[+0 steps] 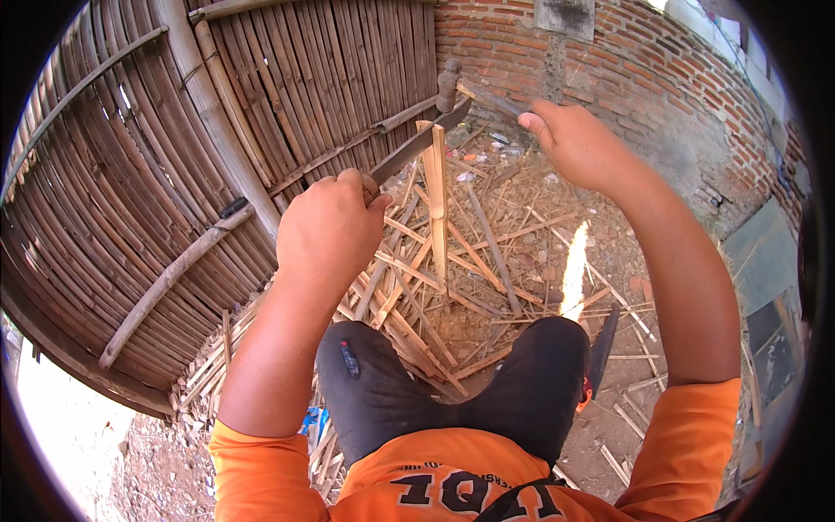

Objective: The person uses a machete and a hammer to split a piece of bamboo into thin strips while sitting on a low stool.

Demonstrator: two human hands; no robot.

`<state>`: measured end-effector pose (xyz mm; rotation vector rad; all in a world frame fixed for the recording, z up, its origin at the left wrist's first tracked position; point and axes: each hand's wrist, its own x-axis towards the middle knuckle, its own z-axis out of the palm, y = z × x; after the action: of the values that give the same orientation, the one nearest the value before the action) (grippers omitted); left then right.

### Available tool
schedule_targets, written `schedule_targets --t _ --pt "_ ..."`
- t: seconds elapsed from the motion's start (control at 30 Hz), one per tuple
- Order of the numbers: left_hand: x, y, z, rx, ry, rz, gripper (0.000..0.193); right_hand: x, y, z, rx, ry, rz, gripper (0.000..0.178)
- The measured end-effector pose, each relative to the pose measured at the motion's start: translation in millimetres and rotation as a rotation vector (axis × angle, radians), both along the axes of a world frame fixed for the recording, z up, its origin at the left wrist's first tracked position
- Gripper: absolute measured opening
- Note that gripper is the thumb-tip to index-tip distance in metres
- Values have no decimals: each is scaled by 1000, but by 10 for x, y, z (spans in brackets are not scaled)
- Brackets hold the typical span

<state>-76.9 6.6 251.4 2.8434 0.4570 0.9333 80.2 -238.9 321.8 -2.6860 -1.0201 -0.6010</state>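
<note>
Lap: dark trousers [374, 391] framed the work, one knee on either side.
Left hand [330, 222]: its fingers were curled tight round the handle of a machete [409, 157], though most of their tips were hidden.
Upright piece: the bamboo length [439, 226] stood on end on the ground beyond the knees, the blade lying across its top; how deep it had bitten could not be told.
Loose strips [409, 339]: many lay heaped and crossed around its foot.
Right hand [574, 143]: its fingers were wrapped round the handle of a hammer [449, 84], the head by the blade's tip; contact was unclear.
Progress: the heap suggested much splitting done; this length seemed barely begun, most of it left.
Backdrop: a bamboo wall [339, 78] met a brick wall [661, 78].
</note>
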Motion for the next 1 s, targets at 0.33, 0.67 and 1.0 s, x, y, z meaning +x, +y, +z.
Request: schedule_targets --t 0.33,0.67,1.0 --pt "-239 150 -12 8 154 39 46 -119 -28 -4 51 -52 57 45" --pt "-73 142 -15 8 136 67 43 -98 -104 -13 285 -58 38 48" --pt "13 159 -7 22 165 106 44 170 -266 164 376 -132 92 51"
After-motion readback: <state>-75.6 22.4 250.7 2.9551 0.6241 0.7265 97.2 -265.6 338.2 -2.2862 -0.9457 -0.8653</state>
